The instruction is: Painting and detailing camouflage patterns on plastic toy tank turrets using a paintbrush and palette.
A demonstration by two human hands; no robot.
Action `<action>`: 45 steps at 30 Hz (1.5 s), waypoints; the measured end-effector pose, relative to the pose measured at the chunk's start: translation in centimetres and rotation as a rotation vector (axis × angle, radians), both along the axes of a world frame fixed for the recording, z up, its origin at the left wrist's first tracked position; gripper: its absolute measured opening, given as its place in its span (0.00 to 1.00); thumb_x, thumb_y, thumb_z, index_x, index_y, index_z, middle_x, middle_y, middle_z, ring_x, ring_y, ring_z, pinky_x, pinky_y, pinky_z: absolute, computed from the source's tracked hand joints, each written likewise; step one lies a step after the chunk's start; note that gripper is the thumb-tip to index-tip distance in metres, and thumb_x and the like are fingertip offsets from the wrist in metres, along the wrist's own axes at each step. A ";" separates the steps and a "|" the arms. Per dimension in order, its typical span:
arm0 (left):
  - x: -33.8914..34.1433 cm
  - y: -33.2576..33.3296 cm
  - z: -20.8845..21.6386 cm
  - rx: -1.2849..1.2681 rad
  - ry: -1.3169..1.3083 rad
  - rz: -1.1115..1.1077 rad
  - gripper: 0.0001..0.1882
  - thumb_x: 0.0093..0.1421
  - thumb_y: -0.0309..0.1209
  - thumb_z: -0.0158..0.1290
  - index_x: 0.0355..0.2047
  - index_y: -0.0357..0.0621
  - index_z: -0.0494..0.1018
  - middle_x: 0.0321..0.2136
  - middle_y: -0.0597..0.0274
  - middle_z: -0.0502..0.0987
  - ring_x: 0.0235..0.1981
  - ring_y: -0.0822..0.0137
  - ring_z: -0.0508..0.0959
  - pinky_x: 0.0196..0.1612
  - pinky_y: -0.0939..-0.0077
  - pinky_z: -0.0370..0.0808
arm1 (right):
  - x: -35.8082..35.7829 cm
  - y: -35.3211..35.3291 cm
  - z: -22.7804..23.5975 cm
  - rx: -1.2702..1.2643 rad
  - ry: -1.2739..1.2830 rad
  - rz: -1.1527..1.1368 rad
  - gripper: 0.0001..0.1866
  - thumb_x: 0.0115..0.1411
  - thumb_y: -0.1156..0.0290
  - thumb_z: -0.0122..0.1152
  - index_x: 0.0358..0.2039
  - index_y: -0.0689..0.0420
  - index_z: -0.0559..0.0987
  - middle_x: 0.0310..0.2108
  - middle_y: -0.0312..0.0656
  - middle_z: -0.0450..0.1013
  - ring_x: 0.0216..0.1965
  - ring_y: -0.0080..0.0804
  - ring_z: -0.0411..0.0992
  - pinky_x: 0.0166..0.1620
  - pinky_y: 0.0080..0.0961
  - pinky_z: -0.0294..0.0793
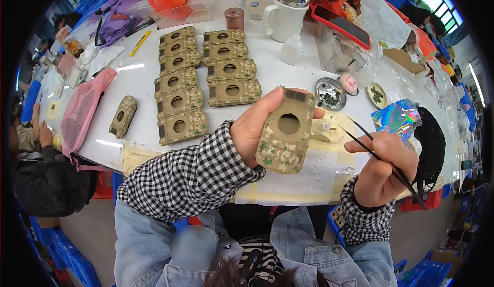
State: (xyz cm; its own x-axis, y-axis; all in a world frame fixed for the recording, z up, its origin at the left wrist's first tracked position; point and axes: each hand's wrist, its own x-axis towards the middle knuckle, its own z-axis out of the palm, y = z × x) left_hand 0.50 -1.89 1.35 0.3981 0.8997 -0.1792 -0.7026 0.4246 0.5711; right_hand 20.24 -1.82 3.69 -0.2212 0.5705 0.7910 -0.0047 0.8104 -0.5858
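My left hand (252, 127) is closed around a camouflage model hull piece (280, 145), tilted up with its round hole facing me. In my right hand (386, 166) is a pair of dark tweezers (378, 155); their thin tips are apart and point toward the hull piece without touching it. Between the hands, behind the hull piece, a small pale part (324, 126) sits on yellowish tape. Just beyond lies a round metal dish (330, 93) with small dark green bits in it. Two columns of similar camouflage hulls (180, 104) lie left of my left hand.
A single hull (123, 116) lies apart, near a pink mesh pouch (88, 107). Behind stand a white mug (284, 16), a small squeeze bottle (292, 50) and a red-cased phone (341, 25). A black bag (429, 145) hangs at the right edge. Another person (46, 176) sits at left.
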 end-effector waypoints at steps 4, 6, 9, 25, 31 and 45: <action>-0.5 0.1 -1.0 0.142 -0.049 -0.082 0.26 0.64 0.49 0.33 0.54 0.45 0.58 0.49 0.46 0.67 0.41 0.59 0.73 0.41 0.67 0.74 | 0.3 0.1 -0.4 0.073 -0.106 -0.051 0.15 0.59 0.59 0.53 0.36 0.59 0.72 0.27 0.46 0.75 0.26 0.30 0.72 0.30 0.22 0.70; -0.7 0.1 -1.4 0.215 -0.065 -0.114 0.25 0.64 0.48 0.34 0.53 0.43 0.58 0.48 0.46 0.68 0.48 0.58 0.71 0.46 0.66 0.72 | 0.3 0.2 -0.2 0.107 -0.150 -0.057 0.15 0.59 0.58 0.53 0.36 0.58 0.72 0.27 0.46 0.75 0.26 0.30 0.71 0.29 0.22 0.70; -0.7 0.1 -1.2 0.245 -0.017 -0.119 0.25 0.64 0.48 0.34 0.53 0.42 0.58 0.48 0.46 0.68 0.48 0.59 0.70 0.47 0.66 0.71 | 0.4 0.2 -0.1 0.126 -0.194 -0.072 0.14 0.59 0.59 0.53 0.35 0.58 0.72 0.28 0.47 0.75 0.26 0.31 0.72 0.29 0.23 0.70; 0.1 -0.1 -1.4 0.169 0.176 0.112 0.22 0.65 0.43 0.35 0.50 0.38 0.61 0.42 0.50 0.72 0.43 0.66 0.73 0.46 0.74 0.71 | 0.5 -1.1 -1.3 -0.277 -0.046 0.097 0.23 0.52 0.65 0.64 0.44 0.63 0.66 0.30 0.46 0.70 0.37 0.36 0.71 0.41 0.29 0.70; 0.3 -0.2 -1.5 0.153 0.215 0.150 0.22 0.65 0.44 0.36 0.49 0.38 0.62 0.39 0.53 0.72 0.41 0.67 0.74 0.45 0.75 0.71 | -0.3 0.9 0.1 -0.134 -0.291 0.299 0.11 0.49 0.70 0.64 0.33 0.61 0.78 0.34 0.45 0.74 0.39 0.37 0.72 0.46 0.35 0.69; 0.4 0.0 -2.1 0.184 0.336 0.205 0.21 0.65 0.43 0.35 0.48 0.38 0.62 0.37 0.54 0.73 0.38 0.68 0.75 0.42 0.75 0.73 | -2.3 1.5 -0.6 -0.307 -0.214 0.286 0.08 0.58 0.74 0.51 0.30 0.63 0.78 0.31 0.42 0.76 0.34 0.31 0.70 0.46 0.29 0.69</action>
